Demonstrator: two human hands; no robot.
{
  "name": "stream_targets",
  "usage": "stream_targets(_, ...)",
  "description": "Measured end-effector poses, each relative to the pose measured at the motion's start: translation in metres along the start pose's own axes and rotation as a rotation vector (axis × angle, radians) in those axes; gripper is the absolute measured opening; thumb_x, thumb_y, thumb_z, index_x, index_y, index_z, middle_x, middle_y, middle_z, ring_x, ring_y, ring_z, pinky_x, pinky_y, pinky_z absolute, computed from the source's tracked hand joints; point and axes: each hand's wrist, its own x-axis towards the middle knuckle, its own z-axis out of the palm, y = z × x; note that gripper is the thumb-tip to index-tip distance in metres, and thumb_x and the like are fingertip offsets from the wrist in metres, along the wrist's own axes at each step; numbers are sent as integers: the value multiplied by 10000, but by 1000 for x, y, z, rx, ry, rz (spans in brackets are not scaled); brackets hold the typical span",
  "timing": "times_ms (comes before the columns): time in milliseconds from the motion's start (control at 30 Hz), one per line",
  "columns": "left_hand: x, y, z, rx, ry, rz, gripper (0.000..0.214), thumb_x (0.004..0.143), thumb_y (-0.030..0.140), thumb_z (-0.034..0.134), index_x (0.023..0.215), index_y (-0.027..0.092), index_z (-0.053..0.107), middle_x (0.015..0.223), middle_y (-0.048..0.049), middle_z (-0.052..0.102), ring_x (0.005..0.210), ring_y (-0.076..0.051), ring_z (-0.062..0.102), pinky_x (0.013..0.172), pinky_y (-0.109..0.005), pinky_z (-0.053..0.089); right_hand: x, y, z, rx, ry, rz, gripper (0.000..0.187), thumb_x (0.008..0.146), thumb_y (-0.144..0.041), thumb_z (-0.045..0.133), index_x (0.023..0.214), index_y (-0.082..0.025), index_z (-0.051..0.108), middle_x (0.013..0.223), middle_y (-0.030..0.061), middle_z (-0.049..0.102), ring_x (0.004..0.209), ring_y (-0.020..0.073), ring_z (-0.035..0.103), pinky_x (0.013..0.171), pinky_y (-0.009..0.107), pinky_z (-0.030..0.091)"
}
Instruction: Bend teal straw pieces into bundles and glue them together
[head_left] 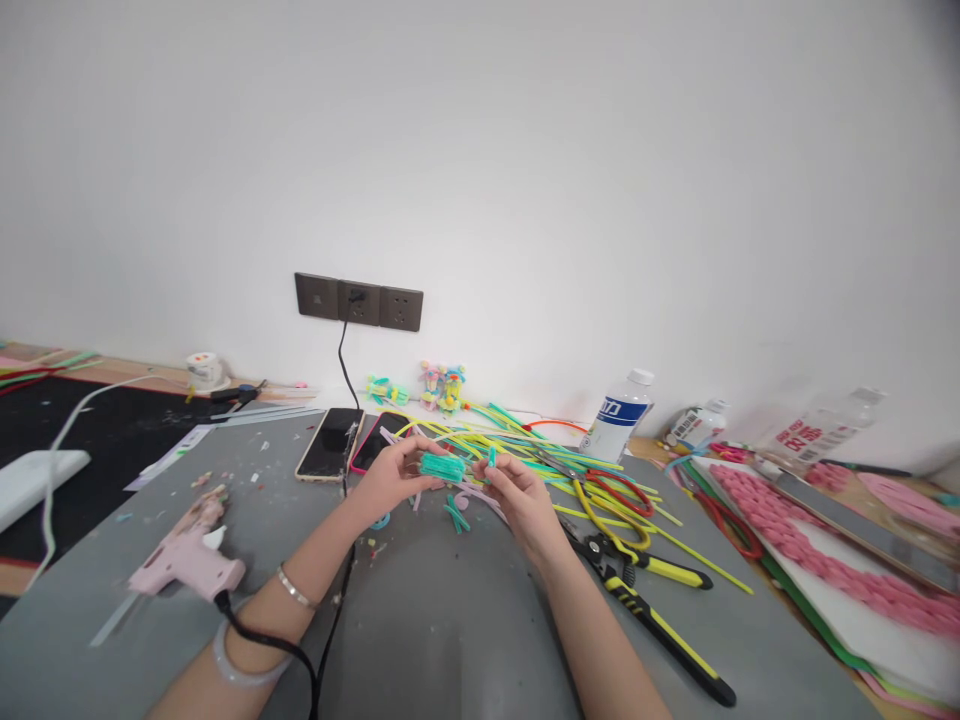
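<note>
Between the fingers of my left hand [401, 470] is a teal bundle of pipe cleaners [442, 467], a short fuzzy block lying sideways. My right hand [517, 492] pinches a small teal pipe cleaner piece [492, 458] upright, just right of the bundle and apart from it. Below both hands, a few short teal pieces [456, 514] lie crossed on the grey mat [442, 640]. Lilac pipe cleaners [480, 497] lie partly behind my right fingers.
A pink glue gun [187, 560] lies left, its black cord passing by my left forearm. Phones [330, 445], yellow pipe cleaners [480, 432], scissors [619, 495], black-yellow pliers [667, 625] and a bottle [616, 420] surround the hands. Small fuzzy figures [442, 387] stand against the wall.
</note>
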Motion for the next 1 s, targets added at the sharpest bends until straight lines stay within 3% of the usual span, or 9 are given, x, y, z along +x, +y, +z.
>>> stream_targets(200,1,-4,-1,103,-1,56,320,742,250,776,1022,162,651,1091,-85,675,898,-200,671,804,-323,538,4,2,-4,-4,125,-69,371,561,-502,872,633,-202,667,658,-5,629,533,109,404,519,262,308)
stream_targets(367,0,-3,-1,74,7,56,298,756,265,769,1014,169,656,1087,-85,677,914,-204,674,814,-319,545,5,3,-5,-7,139,-82,369,575,-483,873,798,-235,714,637,-19,595,579,135,463,532,256,334)
stream_targets(500,0,-1,1,53,50,12,313,748,304,783,1010,177,668,1053,-77,695,900,-209,677,805,-323,550,4,5,-5,-90,103,-82,359,623,-519,838,786,-235,691,693,1,625,618,160,506,557,271,370)
stream_targets(700,-1,1,3,108,23,-30,345,754,351,775,1041,171,705,1024,-85,718,874,-220,671,792,-326,545,2,4,-2,-317,28,-234,331,732,-534,758,709,-223,648,621,-8,564,578,163,473,565,294,380)
stream_targets(833,-2,-1,4,233,-17,-28,370,765,361,757,1069,155,717,984,-96,723,811,-214,651,707,-295,515,1,6,0,-481,29,-336,252,762,-464,748,759,-215,711,664,8,580,577,158,464,554,296,351)
stream_targets(1000,-3,-6,5,299,-53,-4,346,763,327,747,1069,168,718,1063,-96,707,773,-180,611,691,-276,478,-1,12,1,-476,30,-246,222,751,-421,758,776,-213,682,593,-16,554,504,135,425,496,277,316)
